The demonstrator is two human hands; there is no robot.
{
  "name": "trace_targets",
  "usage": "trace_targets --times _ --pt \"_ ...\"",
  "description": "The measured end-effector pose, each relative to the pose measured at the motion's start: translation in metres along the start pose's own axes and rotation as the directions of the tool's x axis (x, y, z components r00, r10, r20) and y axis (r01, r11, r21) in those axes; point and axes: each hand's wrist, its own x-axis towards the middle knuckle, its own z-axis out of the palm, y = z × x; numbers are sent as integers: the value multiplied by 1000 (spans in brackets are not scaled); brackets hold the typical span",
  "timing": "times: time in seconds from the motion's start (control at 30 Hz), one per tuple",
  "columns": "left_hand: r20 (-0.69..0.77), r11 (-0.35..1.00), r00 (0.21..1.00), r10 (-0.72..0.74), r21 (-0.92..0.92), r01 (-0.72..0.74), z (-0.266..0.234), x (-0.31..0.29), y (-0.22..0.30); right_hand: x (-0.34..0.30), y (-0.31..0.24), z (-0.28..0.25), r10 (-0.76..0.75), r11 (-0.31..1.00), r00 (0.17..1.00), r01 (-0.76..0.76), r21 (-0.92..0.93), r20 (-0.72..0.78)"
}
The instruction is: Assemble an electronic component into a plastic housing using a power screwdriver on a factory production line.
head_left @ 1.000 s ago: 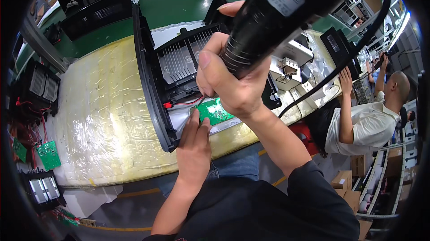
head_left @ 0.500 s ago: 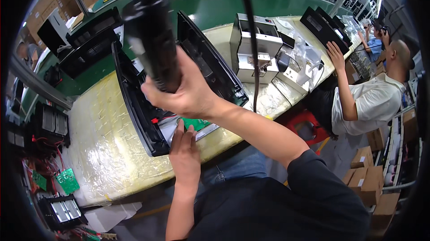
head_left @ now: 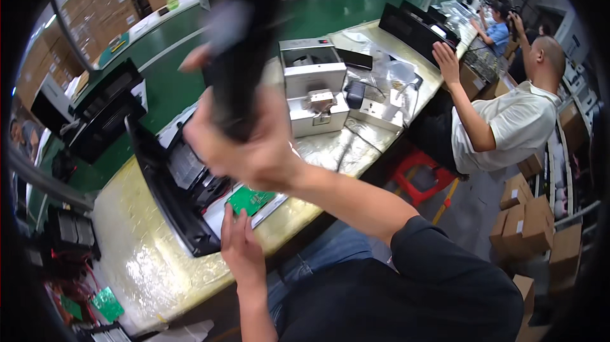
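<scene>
My right hand [head_left: 251, 145] grips a thick black handheld tool [head_left: 238, 69], which looks like a corded electric screwdriver. It is raised over the bench and smeared by motion, and its tip cannot be made out. Below it a long black plastic housing [head_left: 162, 183] lies open, with parts and red wires inside. A green circuit board [head_left: 249, 200] rests on a light plate at the near end of the housing. My left hand [head_left: 243, 250] is at the board's near left edge, its fingers stretched out and apart, seemingly touching it.
A white metal box [head_left: 314, 91], a black adapter [head_left: 354, 94] and cables stand to the right on the film-covered bench [head_left: 152, 240]. Black panels [head_left: 108, 113] lie far left. At the right a co-worker [head_left: 502, 107] touches a black housing [head_left: 416, 31]. A red stool [head_left: 422, 174] stands below.
My view has turned, so the bench and co-worker sit further left. The black tool stays in my right hand, raised and more blurred. My left hand remains by the board, fingers more spread.
</scene>
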Motion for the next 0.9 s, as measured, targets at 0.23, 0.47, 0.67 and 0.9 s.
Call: trace_targets --times 0.23,0.47,0.67,0.9 --pt "156 991 983 99 77 -113 -11 -2 15 37 -73 -122 -359 889 930 313 -334 -84" --pt "211 980 973 97 151 -131 -7 -2 15 36 -45 -154 -84 965 989 51 -256 -120" --pt "180 981 981 70 164 -100 -10 -2 14 11 -66 -110 -163 977 971 134 -166 -173" --pt "93 981 990 106 152 -119 -6 3 16 -24 -53 -31 -62 994 998 62 -92 7"
